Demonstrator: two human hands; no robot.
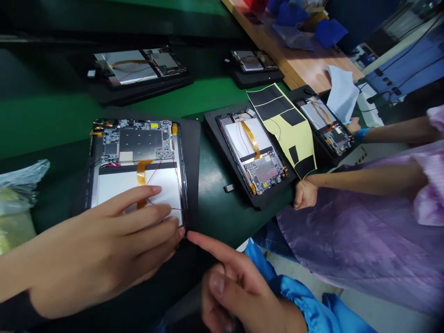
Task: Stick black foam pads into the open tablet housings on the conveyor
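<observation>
My left hand (114, 249) reaches over an opened tablet (140, 141) on a black foam pad (190, 162). Its fingers bend over the white battery, with the foremost fingertips drawn together at the lower right corner, beside a thin red wire (183, 210). The thumb is mostly hidden, and what the fingertips pinch does not show. My right hand (239, 286), in a blue sleeve, points its index finger at that same corner, its tip at or near the edge. Its other fingers are curled, with nothing visible in them. An orange ribbon cable (141, 173) crosses the battery.
Another opened tablet (262, 152) sits to the right, with a yellow sticker sheet (294, 134) beside it. Further tablets on pads (138, 64) stand behind. A small metal part (229, 188) lies between pads. A co-worker's hand (305, 193) rests at the table edge; a plastic bag (21, 199) is left.
</observation>
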